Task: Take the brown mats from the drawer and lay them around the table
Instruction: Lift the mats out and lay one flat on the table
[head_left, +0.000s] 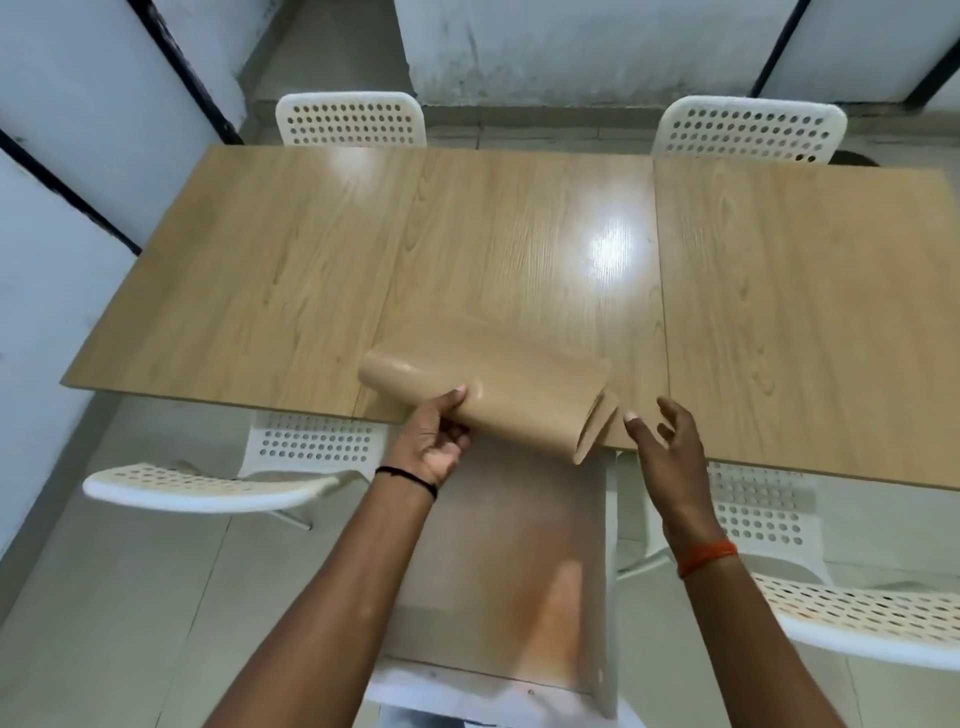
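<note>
— Mats (488, 387) first: where are they?

— Rolled in a loose brown bundle, lying across the near edge of the bench (260, 260), one end overhanging toward the open drawer (498, 561) below. Layered edges show at the right end, so I judge it is more than one mat, though I cannot count them.

— And the hands?

— Left hand (434, 441) grips the roll from beneath, thumb curled over the top and fingers tucked under. Right hand (662, 441) holds nothing; its fingers are spread and relaxed, just beside the roll's right end, not touching it.

— So which step is this?

— Mats look to be out of the drawer and on the bench, none laid yet. Separating them seems to come next.

— What does that call for?

— Right hand to pinch the loose outer edge while the left steadies the roll, then peel one mat free and flatten it before a chair (353, 122). Curl may fight back, I'd guess.
</note>
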